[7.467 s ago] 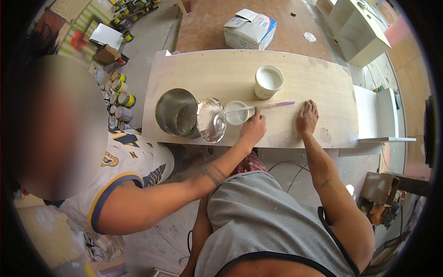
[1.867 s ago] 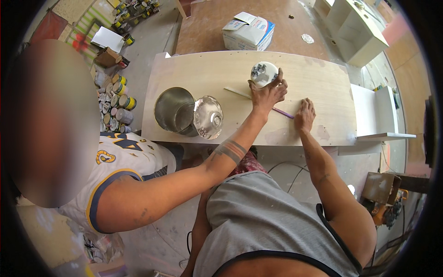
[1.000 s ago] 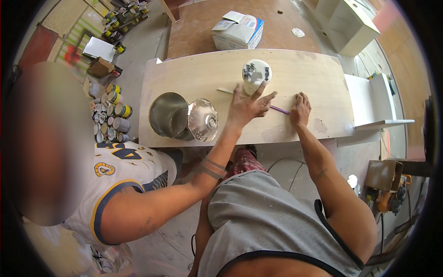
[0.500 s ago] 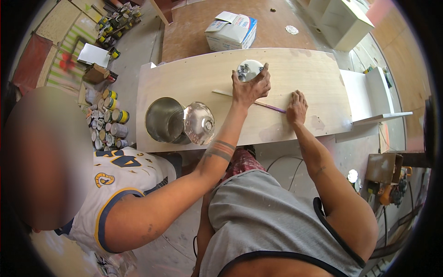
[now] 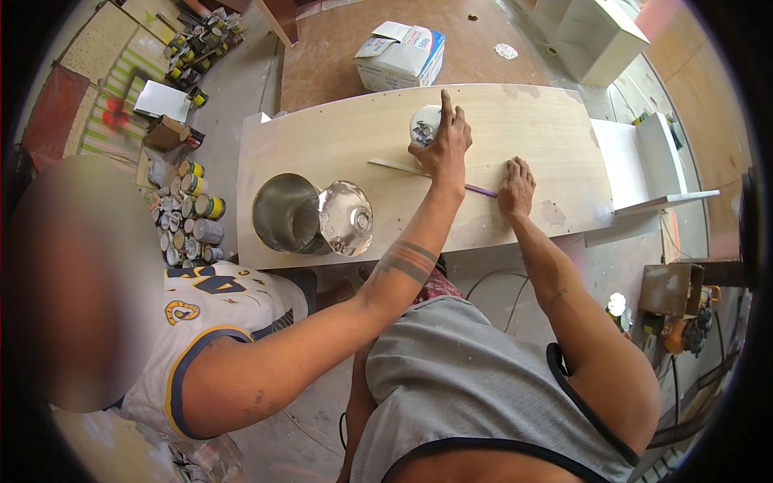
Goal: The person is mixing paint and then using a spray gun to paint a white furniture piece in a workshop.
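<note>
One pale board runs (image 5: 555, 129) under the person's right hand (image 5: 516, 187): forearm up from lower right, palm down, fingers forward, loosely together, gripping nothing visible. Left hand's out of view; its grip I can't tell. Just beside the right hand, a purple-ended stick (image 5: 483, 191). Farther across, a co-worker's hand (image 5: 448, 149) spreads over a white lidded tub (image 5: 423, 121), dark lettering part-covered. Beyond, a carton (image 5: 394, 64) shows red and blue print.

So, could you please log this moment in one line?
Right hand: on pale flat wooden board | left hand: unseen | co-worker's hand: on round white tub
</note>
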The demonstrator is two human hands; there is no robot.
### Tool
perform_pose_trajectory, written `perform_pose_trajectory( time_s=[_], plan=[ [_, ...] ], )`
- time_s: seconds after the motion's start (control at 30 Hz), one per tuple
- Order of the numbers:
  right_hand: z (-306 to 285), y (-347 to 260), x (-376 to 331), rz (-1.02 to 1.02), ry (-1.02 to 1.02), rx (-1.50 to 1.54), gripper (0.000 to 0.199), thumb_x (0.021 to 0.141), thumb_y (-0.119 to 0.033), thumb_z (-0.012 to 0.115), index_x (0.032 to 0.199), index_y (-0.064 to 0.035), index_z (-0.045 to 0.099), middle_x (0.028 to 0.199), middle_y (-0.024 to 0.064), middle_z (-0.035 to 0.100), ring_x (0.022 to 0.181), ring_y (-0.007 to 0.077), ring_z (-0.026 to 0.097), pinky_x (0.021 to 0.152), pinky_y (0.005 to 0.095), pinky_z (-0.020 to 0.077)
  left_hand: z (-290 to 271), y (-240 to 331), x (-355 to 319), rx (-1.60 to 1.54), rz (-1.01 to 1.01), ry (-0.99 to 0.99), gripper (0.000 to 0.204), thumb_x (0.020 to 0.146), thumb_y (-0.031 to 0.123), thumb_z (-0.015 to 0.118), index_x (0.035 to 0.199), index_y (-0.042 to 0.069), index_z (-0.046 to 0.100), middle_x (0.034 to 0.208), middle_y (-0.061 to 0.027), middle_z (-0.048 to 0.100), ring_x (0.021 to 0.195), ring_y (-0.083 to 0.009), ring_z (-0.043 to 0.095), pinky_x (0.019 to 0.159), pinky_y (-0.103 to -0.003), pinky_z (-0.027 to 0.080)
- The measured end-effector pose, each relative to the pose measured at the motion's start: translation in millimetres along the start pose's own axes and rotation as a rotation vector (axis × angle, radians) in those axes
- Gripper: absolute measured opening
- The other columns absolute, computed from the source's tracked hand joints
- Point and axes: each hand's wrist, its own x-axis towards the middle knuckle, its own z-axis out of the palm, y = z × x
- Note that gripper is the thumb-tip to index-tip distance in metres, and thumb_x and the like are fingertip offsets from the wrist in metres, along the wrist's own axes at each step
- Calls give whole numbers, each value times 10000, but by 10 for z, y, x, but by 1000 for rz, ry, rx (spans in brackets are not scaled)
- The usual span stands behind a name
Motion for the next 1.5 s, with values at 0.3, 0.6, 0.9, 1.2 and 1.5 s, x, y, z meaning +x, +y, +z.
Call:
perform_pose_trajectory(
  time_s=[0.3,0.6,0.9,1.2,1.5],
  plan=[
    [3,-69,19,-8,4,-8,369,1004,-187,458,1351,-88,538,1508,102,466,1461,288,338,1200,427,251,-153,-116,146,-79,68,-203,1395,517,9,927,1615,349,137,1431,-78,462,1399,-284,368,1200,-460,269],
    [-13,-92,7,-9,2,-6,377,995,-169,466,1358,-93,533,1511,103,466,1464,285,336,1200,424,250,-108,-92,62,-289,-50,-182,1391,532,119,958,1622,328,119,1503,-43,454,1428,-266,356,1216,-471,188],
    [8,-13,9,-10,15,-21,372,996,-184,479,1353,-99,537,1507,108,474,1452,288,354,1190,425,262,-31,-16,-85,215,164,22,1533,540,300,1004,1618,292,-86,1623,-174,138,1491,-313,167,1203,-449,161],
    [9,-81,11,-8,14,3,368,991,-182,483,1344,-98,541,1507,109,470,1447,293,356,1191,427,261,198,28,6,93,7,107,1448,529,289,982,1614,305,23,1381,-192,351,1320,-331,318,1127,-442,254],
    [-17,-74,9,-3,-3,2,378,990,-187,487,1355,-97,530,1510,109,463,1453,292,347,1194,427,258,39,-164,128,-216,230,-40,1352,418,96,977,1558,299,280,1331,-69,466,1308,-248,422,1201,-429,291]
  ],
)
